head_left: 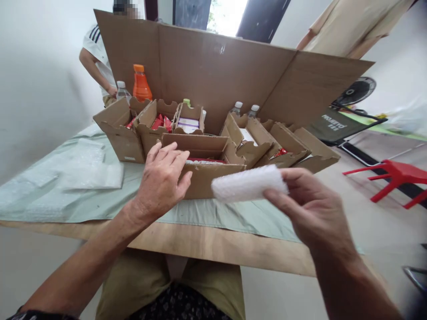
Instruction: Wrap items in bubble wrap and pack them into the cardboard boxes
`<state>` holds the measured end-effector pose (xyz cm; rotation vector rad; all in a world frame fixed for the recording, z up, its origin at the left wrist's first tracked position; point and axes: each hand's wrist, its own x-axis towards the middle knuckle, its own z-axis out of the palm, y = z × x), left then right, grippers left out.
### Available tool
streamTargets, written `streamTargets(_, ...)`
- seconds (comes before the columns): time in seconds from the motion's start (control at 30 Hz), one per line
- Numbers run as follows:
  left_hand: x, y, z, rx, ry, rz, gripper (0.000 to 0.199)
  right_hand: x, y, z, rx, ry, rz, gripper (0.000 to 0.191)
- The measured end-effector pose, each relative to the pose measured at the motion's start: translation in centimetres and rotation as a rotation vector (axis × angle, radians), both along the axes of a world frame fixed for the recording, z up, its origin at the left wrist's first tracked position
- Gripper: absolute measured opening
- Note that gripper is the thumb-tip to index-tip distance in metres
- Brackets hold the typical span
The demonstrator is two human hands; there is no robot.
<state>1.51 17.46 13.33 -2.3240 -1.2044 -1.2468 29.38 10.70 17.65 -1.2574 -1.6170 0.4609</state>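
Observation:
My right hand (pixel 308 204) pinches one end of a white bubble-wrapped roll (pixel 248 183), held level in front of the cardboard boxes. What lies inside the wrap is hidden. My left hand (pixel 166 175) has its fingers stretched and thumb apart at the left end of the front cardboard box (pixel 213 181), and whether it presses on the edge I cannot tell. Some whitish and dark red content shows low inside this box. Behind it stand more open boxes, one with red packets (pixel 162 122) and one with a white-and-purple carton (pixel 188 125).
Bubble wrap sheets (pixel 96 171) lie on the green cloth (pixel 213 213) at the left. A tall cardboard panel (pixel 213 66) rises behind the boxes, with an orange bottle (pixel 142 84) before it. Two people stand beyond. A red stool (pixel 396 175) and folding chair (pixel 333 124) are at the right.

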Motion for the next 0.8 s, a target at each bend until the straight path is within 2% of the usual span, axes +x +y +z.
streamTargets(0.07,0.3,0.4,-0.7,-0.006,0.017,0.003,0.020,0.6,0.7,1.2,0.099,0.052,-0.140,0.026)
streamTargets(0.13,0.4,0.1,-1.4,0.010,0.009,-0.010,0.019,1.0,1.7,2.4,0.209,0.064,-0.257,0.025)
streamTargets(0.2,0.4,-0.5,-2.0,0.032,-0.026,-0.025,0.018,1.1,2.9,3.4,0.310,0.027,-0.307,0.024)
streamTargets(0.33,0.5,-1.2,-2.9,0.024,-0.101,-0.068,0.019,0.2,6.3,4.4,0.368,-0.234,-0.288,0.020)
streamTargets(0.5,0.5,-1.8,-3.6,0.008,-0.129,-0.098,0.022,-1.5,11.0,3.5,0.278,-0.622,-0.163,0.013)
streamTargets(0.57,0.0,-2.1,-3.4,-0.039,-0.117,-0.136,0.022,-1.8,12.4,3.1,0.273,-0.661,-0.144,0.013)
streamTargets(0.67,-1.4,-1.6,-2.4,-0.149,-0.123,-0.220,0.023,-1.7,13.4,2.6,0.262,-0.668,-0.136,0.012)
streamTargets(0.8,-3.8,2.3,-0.2,-0.326,-0.120,-0.237,0.029,-1.1,13.3,2.0,0.204,-0.710,-0.113,0.011)
